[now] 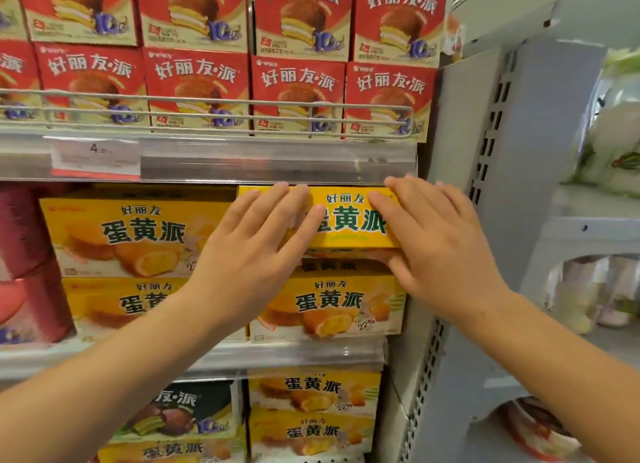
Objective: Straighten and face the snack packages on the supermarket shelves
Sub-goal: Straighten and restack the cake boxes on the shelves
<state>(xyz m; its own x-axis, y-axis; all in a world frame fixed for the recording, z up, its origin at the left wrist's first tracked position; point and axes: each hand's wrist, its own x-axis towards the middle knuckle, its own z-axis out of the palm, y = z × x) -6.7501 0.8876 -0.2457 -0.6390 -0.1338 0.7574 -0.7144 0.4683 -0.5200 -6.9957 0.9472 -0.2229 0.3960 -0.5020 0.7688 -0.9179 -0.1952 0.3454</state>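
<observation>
Top yellow box (349, 220) sits on the right-hand stack, middle shelf (207, 355). Your left hand (256, 251) lies flat on its front, fingers straight; your right hand (429, 244) grips its right end, thumb apparently underneath. Stiff, light carton, probably crushable: hold by the ends.

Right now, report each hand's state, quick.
Left hand: open, fingers straight, pressing the front of the top yellow box.
Right hand: holds the same box's right end, thumb curled under it.
</observation>
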